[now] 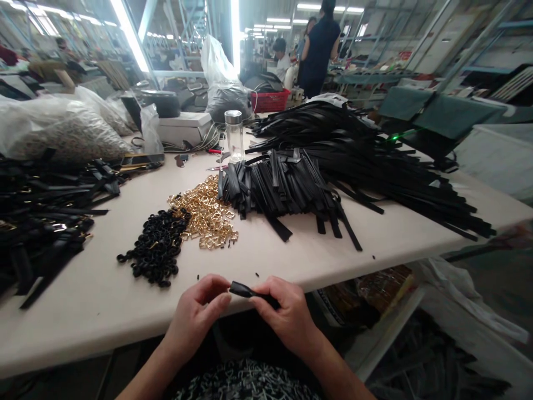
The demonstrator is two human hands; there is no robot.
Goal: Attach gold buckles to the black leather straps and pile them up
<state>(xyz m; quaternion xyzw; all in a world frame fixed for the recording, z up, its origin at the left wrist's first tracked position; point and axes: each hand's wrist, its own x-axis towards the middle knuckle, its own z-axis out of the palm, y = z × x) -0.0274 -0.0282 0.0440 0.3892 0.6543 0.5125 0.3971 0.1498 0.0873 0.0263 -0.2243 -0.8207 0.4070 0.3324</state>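
Observation:
My right hand [287,308] pinches a short black strap [244,290] between thumb and fingers, just over the table's front edge. The strap looks folded or narrowed near the fingertips, and its wider end points left. My left hand [202,308] has its thumb and forefinger curled at that wider end, seemingly gripping it; the other fingers are mostly hidden. Beyond my hands lie a heap of small black loops [156,247] and a pile of gold-coloured metal buckles [208,214]. A stack of short black straps [278,186] lies behind and to the right.
Long black strips [358,139] cover the table's back right. Black straps with metal fittings [50,216] are heaped at left, before filled plastic bags [62,125]. A glass bottle [234,136] stands near a white box [183,129]. People [318,50] are in the background.

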